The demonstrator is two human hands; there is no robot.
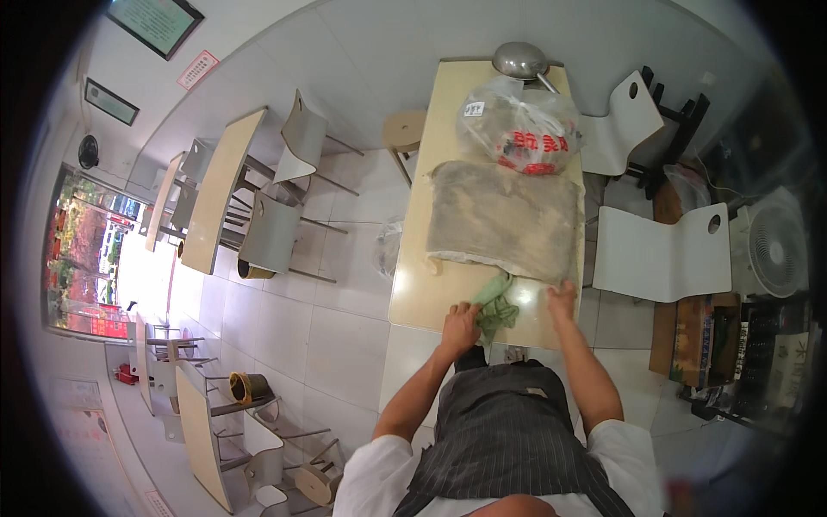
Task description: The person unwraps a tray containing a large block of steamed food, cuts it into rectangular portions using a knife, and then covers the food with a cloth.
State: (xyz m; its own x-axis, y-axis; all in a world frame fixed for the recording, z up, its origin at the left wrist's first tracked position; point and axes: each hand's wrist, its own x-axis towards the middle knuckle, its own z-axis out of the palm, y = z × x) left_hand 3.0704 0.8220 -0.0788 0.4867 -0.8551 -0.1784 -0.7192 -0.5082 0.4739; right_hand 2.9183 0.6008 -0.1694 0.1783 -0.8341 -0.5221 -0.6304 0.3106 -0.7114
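The left hand [463, 323] is curled, its fingers closed on the left edge of a crumpled green cloth [497, 308], which spreads from it toward two o'clock over the near edge of the table. The right hand [562, 300] is partly bent, its fingertips at the near right corner of a greyish-brown cloth sheet [504, 215]; whether it pinches that corner or only rests there, I cannot tell. The green cloth lies between the two hands, at about nine o'clock from the right one and apart from it. The sheet lies flat, ahead of both: at roughly one o'clock from the left hand and eleven from the right. Beneath is a pale yellow table [418, 297], glossy where bare. At its twelve o'clock end sit a full, clear plastic bag [517, 129] with red print and, beyond that, a metal pan [520, 59] with a handle. Around the table, a round stool [405, 131] stands at ten o'clock, a white chair [659, 252] and a fan [775, 246] near three, another table [220, 202] with chairs at nine, and a lined bin [250, 388] at eight on the tiled floor [353, 302].
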